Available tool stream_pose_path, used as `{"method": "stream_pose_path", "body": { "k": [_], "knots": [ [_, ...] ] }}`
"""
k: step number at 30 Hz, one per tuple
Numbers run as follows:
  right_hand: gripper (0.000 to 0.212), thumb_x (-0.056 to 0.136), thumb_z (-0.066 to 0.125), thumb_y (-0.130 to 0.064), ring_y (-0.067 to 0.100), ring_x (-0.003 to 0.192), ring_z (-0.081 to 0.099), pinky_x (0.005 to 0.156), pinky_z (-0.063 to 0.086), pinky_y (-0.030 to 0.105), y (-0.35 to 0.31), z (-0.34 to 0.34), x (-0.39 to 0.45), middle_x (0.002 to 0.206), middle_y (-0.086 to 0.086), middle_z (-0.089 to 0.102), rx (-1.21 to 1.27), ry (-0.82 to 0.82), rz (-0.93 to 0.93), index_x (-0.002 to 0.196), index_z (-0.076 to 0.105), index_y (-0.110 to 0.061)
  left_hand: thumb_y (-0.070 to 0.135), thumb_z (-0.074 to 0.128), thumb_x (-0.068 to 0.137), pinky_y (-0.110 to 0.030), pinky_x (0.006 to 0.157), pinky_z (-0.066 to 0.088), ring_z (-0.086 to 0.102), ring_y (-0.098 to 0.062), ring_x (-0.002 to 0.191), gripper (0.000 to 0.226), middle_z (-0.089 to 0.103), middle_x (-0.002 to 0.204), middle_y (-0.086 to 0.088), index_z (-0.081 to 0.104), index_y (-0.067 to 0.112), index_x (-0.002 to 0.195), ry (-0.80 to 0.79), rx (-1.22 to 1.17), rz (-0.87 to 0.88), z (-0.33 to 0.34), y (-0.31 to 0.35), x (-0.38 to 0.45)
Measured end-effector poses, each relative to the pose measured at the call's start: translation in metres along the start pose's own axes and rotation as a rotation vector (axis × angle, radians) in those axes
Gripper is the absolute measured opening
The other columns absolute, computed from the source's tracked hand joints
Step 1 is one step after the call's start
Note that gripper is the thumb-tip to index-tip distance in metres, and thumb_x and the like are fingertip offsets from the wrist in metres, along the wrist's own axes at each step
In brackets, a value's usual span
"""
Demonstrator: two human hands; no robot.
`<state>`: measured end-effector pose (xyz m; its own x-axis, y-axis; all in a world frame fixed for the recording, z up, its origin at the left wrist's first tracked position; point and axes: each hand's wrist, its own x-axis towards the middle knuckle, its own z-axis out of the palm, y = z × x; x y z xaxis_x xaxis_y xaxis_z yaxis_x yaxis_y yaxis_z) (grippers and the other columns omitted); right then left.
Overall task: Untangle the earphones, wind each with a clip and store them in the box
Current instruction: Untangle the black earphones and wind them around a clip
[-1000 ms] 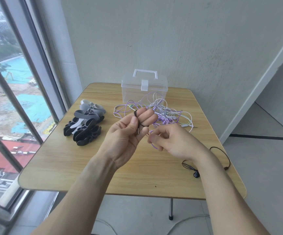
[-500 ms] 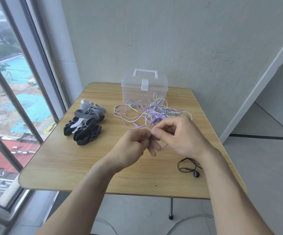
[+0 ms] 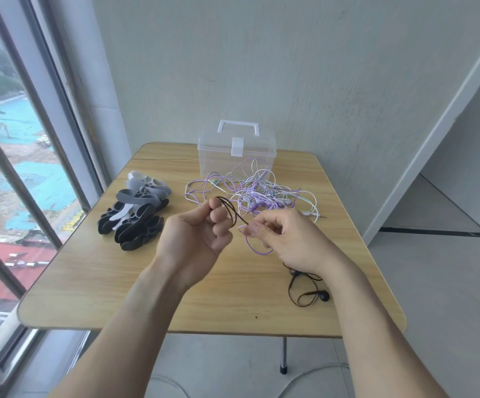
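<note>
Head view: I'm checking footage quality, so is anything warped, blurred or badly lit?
Head view: wide-angle bending bows the window frame; soft daylight, no harsh glare; the right hand and black cable slightly motion-blurred; the clear box sharp.

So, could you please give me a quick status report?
Left hand holds black earphone cable coiled; right hand pinches it. Purple-white tangle untouched. Box closed.

Both forearms were held raised and angled inward. The left hand (image 3: 197, 234) was turned palm-up with fingers curled and thumb pressed to the index fingertip. The right hand (image 3: 286, 239) was curled, fingertips pinched together.
</note>
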<state>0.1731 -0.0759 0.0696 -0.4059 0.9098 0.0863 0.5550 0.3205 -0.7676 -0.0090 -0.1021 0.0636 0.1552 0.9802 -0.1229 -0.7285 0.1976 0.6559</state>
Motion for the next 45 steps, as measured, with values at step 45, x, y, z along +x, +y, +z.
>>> {"method": "stream_pose_path", "body": {
  "k": [45],
  "knots": [
    [0.053, 0.072, 0.071, -0.061, 0.002, 0.113, 0.062, 0.093, 0.052, 0.031, 0.022, -0.023, -0.011, 0.119, -0.01, 0.067, 0.099, 0.313, 0.0, 0.11, 0.063, -0.025, 0.021, 0.04, 0.093, -0.027, 0.047, 0.005, 0.015, -0.01, 0.039, 0.044, 0.019, 0.052, 0.007, 0.032, 0.026, 0.05, 0.229, 0.21, -0.155, -0.022, 0.006, 0.001]
  ]
}}
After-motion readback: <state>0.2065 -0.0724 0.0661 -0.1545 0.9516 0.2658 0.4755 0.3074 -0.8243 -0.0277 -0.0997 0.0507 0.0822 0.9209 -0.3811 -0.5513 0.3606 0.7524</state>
